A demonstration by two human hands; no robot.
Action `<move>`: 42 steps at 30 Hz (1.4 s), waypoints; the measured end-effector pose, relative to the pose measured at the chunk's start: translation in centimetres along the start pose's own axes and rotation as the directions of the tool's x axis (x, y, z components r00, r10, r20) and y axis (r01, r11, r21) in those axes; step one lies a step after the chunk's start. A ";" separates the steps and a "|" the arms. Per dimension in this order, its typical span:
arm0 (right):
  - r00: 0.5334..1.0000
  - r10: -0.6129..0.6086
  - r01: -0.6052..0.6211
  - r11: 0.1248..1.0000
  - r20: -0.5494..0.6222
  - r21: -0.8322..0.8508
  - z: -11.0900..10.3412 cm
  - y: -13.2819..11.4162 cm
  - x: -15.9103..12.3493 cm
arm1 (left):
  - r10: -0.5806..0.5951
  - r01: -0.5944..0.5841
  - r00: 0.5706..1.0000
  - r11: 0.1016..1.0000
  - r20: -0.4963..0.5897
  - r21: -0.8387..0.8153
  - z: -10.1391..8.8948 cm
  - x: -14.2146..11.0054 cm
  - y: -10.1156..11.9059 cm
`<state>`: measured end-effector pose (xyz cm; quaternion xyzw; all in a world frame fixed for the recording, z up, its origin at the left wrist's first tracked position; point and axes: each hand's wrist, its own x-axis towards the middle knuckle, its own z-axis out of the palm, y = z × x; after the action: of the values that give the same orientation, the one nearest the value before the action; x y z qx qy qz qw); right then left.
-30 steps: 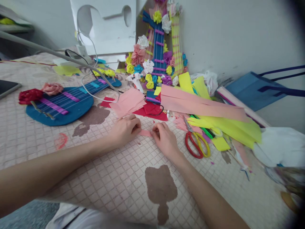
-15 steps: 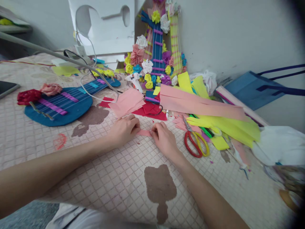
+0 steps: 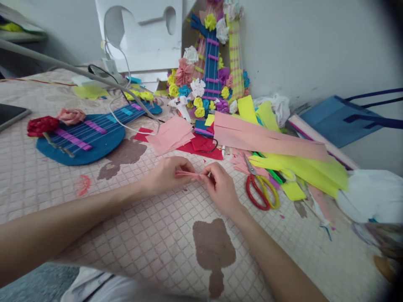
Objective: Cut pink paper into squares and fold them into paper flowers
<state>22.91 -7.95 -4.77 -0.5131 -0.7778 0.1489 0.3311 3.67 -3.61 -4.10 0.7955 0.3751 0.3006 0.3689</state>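
Note:
Between my two hands is a narrow folded strip of pink crepe paper. My left hand has its fingers closed round the strip's left part. At the strip's right end, my right hand pinches it between thumb and fingertips. Just beyond the hands lies a stack of pink paper pieces, partly over red paper. Scissors with one red and one yellow handle rest to the right of my right hand.
A blue paper guitar with paper roses lies at the left. Decorated guitars lean at the back near a white glue gun. Long pink and yellow paper strips spread at the right. A white cable crosses the left side.
The pink strip, flat on the table before, is now raised and folded edge-on between my fingers. My left hand has turned and its fingers reach nearer my right hand.

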 end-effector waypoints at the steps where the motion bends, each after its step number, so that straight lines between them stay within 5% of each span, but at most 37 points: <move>1: 1.000 0.015 -0.015 1.000 -0.001 0.017 0.0 -0.2 0.0 | -0.033 0.033 0.999 0.999 0.007 -0.021 0.0 0.0 0.3; 7: 0.997 0.076 -0.077 0.990 0.015 0.117 -0.1 -0.6 0.0 | -0.080 0.086 0.995 0.988 0.052 -0.132 -0.3 -0.1 1.0; 21: 0.988 0.115 -0.139 0.950 0.098 0.279 -0.2 -1.0 -0.1 | -0.030 0.032 0.999 0.995 0.019 -0.094 -0.1 -0.4 1.1; 35: 0.916 0.341 -0.401 0.747 0.212 0.530 -1.6 1.0 0.0 | -0.157 0.162 0.987 0.965 0.042 -0.207 -1.0 0.4 0.1; 42: 0.939 0.272 -0.342 0.805 0.211 0.484 -1.1 0.2 -0.2 | -0.173 0.180 0.984 0.966 0.051 -0.185 -0.8 0.4 0.2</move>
<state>23.85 -8.11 -4.15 -0.5143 -0.6361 0.4360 0.3753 3.37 -3.08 -3.39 0.7256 0.4077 0.2869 0.4744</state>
